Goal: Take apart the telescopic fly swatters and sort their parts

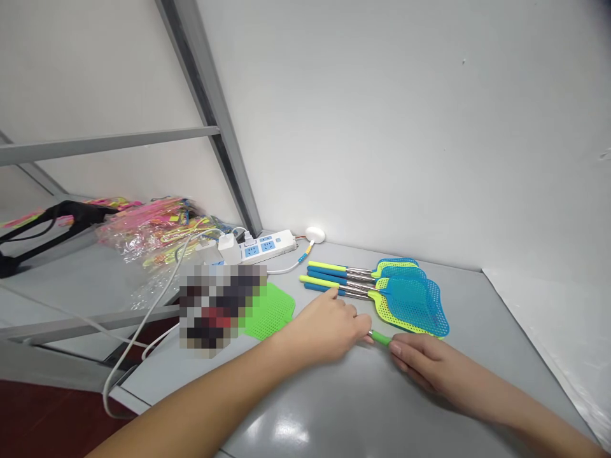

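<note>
power strip [286, 242] with plugs [229, 249], far-left table [344, 407] corner | white disc [316, 235], back edge | plastic-wrapped bundle [153, 224], right end of left-hand shelf [88, 257]

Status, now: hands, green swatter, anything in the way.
Left hand gripping green swatter by its shaft. Right hand on its handle. Blue and yellow swatters lie just beyond, not between hands.

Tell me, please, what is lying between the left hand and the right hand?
In the head view, a short metal piece and a green handle bridge them.
</note>
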The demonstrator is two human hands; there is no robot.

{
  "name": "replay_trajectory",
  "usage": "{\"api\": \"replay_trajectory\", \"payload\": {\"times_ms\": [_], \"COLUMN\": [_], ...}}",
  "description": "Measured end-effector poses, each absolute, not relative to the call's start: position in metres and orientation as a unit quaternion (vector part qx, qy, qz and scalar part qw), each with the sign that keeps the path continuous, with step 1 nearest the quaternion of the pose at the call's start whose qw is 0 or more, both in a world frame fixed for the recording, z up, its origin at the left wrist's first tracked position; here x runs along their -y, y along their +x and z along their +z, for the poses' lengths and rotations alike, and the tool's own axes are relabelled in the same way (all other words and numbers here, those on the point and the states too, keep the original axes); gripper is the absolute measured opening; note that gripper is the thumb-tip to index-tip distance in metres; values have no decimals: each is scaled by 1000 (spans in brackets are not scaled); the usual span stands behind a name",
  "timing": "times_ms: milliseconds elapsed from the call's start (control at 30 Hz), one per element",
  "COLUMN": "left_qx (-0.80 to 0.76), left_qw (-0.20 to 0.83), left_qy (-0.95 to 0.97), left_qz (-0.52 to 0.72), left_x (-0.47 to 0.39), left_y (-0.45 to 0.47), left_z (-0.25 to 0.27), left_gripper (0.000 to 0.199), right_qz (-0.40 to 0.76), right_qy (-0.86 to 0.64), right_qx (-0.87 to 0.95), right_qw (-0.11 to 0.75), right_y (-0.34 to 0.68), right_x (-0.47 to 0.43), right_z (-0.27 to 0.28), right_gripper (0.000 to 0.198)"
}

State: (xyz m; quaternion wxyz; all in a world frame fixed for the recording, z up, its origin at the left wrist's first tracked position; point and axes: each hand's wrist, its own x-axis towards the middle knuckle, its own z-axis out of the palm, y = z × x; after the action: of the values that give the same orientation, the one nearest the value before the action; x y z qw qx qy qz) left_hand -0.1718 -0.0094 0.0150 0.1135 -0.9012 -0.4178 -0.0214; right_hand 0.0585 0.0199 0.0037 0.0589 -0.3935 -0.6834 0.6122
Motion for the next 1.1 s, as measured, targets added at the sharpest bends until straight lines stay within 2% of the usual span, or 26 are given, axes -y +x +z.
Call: {"api": "replay_trajectory", "payload": {"times_ms": [100, 233, 400, 600, 767, 900, 1100], "left_qx": [418, 433, 452, 486, 488, 481, 471], "left_qw": [83, 57, 38, 72, 73, 101, 142], "left_qy": [-904, -900, -891, -869, -867, -869, -869], "left_qz": [-6, 6, -20, -62, -65, -57, -52], "left_x": [9, 7, 0, -6, -6, -6, 1], "left_y": [-174, -176, -178, -174, -174, -173, -158], "left_z": [14, 10, 7, 2, 1, 2, 0], "left_gripper": [21, 29, 31, 30, 30, 30, 23], "right_qz": [412, 210, 56, 42, 34, 25, 77], "right_qy": [-396, -383, -385, -392, -401, -401, -396], "right_qx": [819, 899, 920, 915, 912, 910, 906], "right_qw": [50, 32, 41, 85, 76, 102, 130], "right_y": [58, 53, 47, 47, 48, 48, 53], "right_x": [-19, -18, -23, -27, -26, -27, -27], "right_z": [3, -8, -19, -22, -29, -33, -32], "right_gripper": [40, 36, 29, 32, 31, 32, 32]}}
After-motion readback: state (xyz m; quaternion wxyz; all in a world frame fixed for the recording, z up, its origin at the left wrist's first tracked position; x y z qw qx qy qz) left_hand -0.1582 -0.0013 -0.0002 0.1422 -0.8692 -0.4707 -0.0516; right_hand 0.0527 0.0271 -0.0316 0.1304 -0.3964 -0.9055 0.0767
